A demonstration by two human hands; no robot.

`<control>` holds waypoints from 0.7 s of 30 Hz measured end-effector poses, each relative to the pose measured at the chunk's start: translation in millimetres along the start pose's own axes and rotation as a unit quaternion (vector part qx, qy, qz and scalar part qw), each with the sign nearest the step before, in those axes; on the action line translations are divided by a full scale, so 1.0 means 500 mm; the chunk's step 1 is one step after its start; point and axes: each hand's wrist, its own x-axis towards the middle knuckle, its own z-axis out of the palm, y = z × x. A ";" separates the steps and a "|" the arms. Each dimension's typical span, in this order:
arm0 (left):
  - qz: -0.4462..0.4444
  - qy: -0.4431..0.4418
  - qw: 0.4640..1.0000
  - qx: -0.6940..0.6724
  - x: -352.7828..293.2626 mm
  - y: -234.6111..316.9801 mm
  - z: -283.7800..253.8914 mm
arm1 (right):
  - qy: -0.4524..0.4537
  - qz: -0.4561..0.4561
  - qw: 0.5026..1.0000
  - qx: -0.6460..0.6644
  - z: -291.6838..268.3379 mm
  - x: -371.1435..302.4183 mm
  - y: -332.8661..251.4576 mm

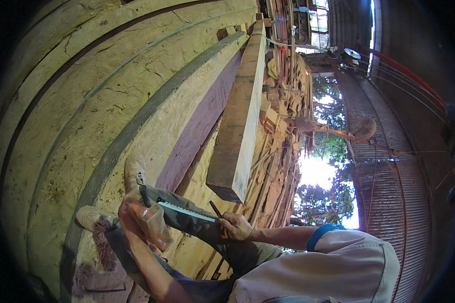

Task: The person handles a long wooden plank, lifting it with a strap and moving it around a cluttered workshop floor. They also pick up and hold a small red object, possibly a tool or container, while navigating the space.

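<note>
The long-bladed hand tool [187, 211] is being held in front of a grey trouser leg [247, 255]. Its orange-and-black end is being gripped by the closed right hand [236, 226]. The left hand [127, 213] is being partly covered by a translucent plastic container [154, 219]; how its fingers are being held cannot be told. Beyond the tool, a long squared timber beam [240, 111] is being seen end-on and lengthwise.

Floor [111, 96]: pale, dusty, uneven | on it: scattered brown debris [55, 189]; two light shoes [135, 170]
</note>
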 end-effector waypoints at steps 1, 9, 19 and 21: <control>-0.013 0.021 1.000 -0.005 -0.018 0.020 0.032 | 0.002 0.004 1.000 0.001 0.001 -0.001 0.001; -0.020 0.036 0.999 0.006 -0.027 0.046 0.064 | -0.002 -0.026 0.999 -0.020 -0.001 0.001 0.006; -0.028 0.016 0.999 -0.030 -0.038 0.045 0.058 | -0.012 0.021 1.000 0.007 -0.016 0.004 -0.031; -0.043 -0.002 0.998 -0.038 -0.039 0.049 0.057 | -0.015 0.030 0.999 0.005 -0.020 0.005 -0.038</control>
